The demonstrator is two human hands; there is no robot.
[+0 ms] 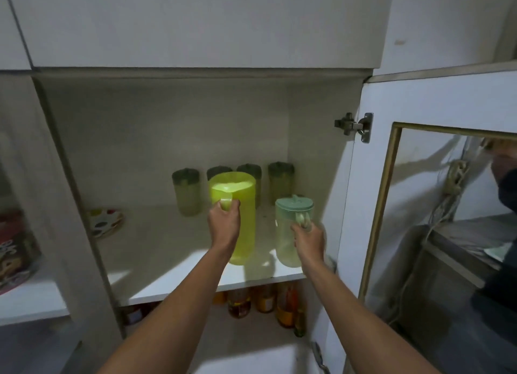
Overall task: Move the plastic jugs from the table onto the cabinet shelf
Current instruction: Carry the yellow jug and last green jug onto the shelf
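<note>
A tall bright yellow-green jug (244,228) stands upright on the white cabinet shelf (173,273), near the shelf's front middle. My left hand (223,222) grips its handle at the rim. To its right, a shorter pale green jug with a teal lid (285,242) stands on the same shelf, and my right hand (307,240) is closed around its handle. Both forearms reach up from below into the open cabinet. The table is out of view.
Several pale green lidded containers (187,191) line the back of the shelf. A spotted plate (105,222) leans at the shelf's left side. Bottles (263,301) stand on the shelf below. The open cabinet door (436,205) with a glass panel hangs at the right.
</note>
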